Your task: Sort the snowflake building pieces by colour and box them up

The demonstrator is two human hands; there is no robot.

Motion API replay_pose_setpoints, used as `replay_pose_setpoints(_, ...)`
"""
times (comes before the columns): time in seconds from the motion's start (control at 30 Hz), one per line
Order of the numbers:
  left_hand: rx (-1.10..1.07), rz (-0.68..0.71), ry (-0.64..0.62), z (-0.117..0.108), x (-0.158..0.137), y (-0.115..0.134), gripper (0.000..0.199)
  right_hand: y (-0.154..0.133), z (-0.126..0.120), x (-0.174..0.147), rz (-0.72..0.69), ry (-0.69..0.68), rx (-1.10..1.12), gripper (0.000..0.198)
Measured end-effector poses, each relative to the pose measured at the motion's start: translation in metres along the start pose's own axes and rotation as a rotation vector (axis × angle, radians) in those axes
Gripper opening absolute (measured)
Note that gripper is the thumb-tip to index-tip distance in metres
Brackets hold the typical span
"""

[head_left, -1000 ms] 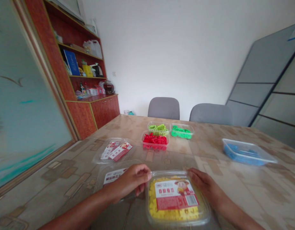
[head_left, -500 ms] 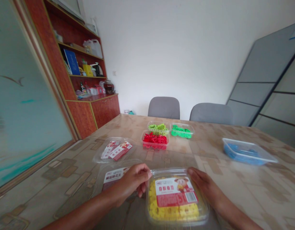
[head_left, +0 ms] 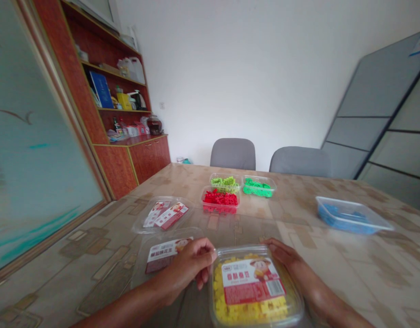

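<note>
A clear plastic container with a lid sits at the table's near edge, full of yellow pieces. A red and white label covers the middle of its lid. My left hand is closed, thumb and forefinger pinching the container's far left corner. Along the far right corner and right side lies my right hand, its fingers bent around the edge; the thumb is hidden. Left of the container, a clear lid with a label lies partly under my left forearm.
Stacked clear lids with labels lie farther left. Open containers hold red pieces, lime-green pieces and green pieces mid-table. A container of blue pieces is at right. Grey chairs stand behind the table.
The container of yellow pieces has shifted slightly nearer and to the right. Both hands stay at its far corners, almost where they were.
</note>
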State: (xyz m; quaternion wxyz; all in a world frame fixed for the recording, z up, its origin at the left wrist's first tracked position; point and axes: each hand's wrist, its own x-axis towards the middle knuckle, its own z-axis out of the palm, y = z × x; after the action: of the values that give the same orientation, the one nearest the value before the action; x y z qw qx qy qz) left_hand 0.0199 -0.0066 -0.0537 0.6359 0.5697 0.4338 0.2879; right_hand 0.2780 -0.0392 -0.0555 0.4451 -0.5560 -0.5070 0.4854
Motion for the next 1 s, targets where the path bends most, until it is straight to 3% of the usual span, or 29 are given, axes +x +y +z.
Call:
replay_pose_setpoints(0.13, 0.021, 0.015, -0.015, 0.0, 0.0, -0.001, 0.037, -0.008, 0.005, -0.004, 0.042, 0.007, 0.06, 0.055)
replay_pose_setpoints(0.3, -0.029, -0.026, 0.009, 0.002, -0.001, 0.002, 0.038, 0.002, 0.004, 0.0, 0.142, -0.025, 0.214, 0.048)
replay_pose_setpoints(0.43, -0.044, -0.03, -0.004, 0.001, 0.001, 0.001, 0.037, 0.011, 0.004, 0.002, 0.122, -0.004, 0.306, 0.042)
replay_pose_setpoints(0.53, 0.063, 0.013, -0.012, -0.001, 0.004, -0.001, 0.032, 0.014, 0.005, 0.003, 0.061, -0.009, 0.305, 0.043)
replay_pose_setpoints(0.6, 0.24, 0.106, 0.008, -0.002, 0.003, 0.0, 0.027, 0.016, 0.006, 0.005, 0.015, -0.013, 0.29, 0.045)
replay_pose_setpoints(0.73, 0.768, 0.482, 0.202, 0.006, -0.01, 0.014, 0.034, 0.016, 0.006, 0.009, -0.024, -0.017, 0.23, 0.047)
replay_pose_setpoints(0.77, 0.869, 0.549, 0.188, 0.011, -0.015, 0.019, 0.038, 0.017, 0.006, 0.01, -0.035, -0.019, 0.219, 0.047)
replay_pose_setpoints(0.83, 1.011, 0.597, 0.032, 0.022, -0.023, 0.026, 0.049, 0.018, 0.006, 0.012, -0.049, -0.04, 0.209, 0.047)
replay_pose_setpoints(0.93, 1.147, 0.576, -0.199, 0.036, -0.026, 0.026, 0.078, 0.019, 0.005, 0.012, -0.061, -0.069, 0.17, 0.047)
replay_pose_setpoints(1.0, 1.206, 0.55, -0.271, 0.04, -0.022, 0.021, 0.084, 0.017, 0.004, 0.01, -0.09, -0.061, 0.086, 0.048)
